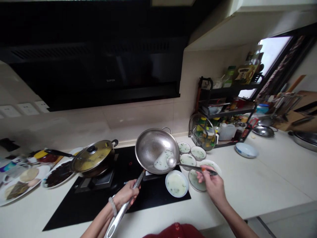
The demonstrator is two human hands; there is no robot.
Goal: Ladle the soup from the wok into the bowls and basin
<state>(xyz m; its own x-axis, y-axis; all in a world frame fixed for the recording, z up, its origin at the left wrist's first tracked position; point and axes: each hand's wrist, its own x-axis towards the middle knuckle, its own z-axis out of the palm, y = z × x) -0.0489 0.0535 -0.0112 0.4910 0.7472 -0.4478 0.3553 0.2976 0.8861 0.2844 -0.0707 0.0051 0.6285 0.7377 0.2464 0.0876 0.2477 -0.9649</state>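
My left hand [128, 192] is closed around the long metal handle of a steel wok [148, 148], which is tilted to the right over the black cooktop [71, 205]. Pale soup with green bits [162, 160] pools in the wok's lower right side. Closed on the dark handle of a ladle [171, 161] is my right hand [210, 183]; the ladle's bowl sits at the wok's right rim, by the soup. A bowl of soup [176, 184] stands just below the wok. Several more filled bowls [198, 152] cluster to its right, some partly hidden under my right hand.
On the left burner stands a lidded pan [92, 157], with plates of food [59, 175] beside it. A glass lid [203, 132] leans against the spice rack [228, 112]. A shallow blue-white dish [246, 150] lies on the right counter. The range hood [99, 76] hangs above.
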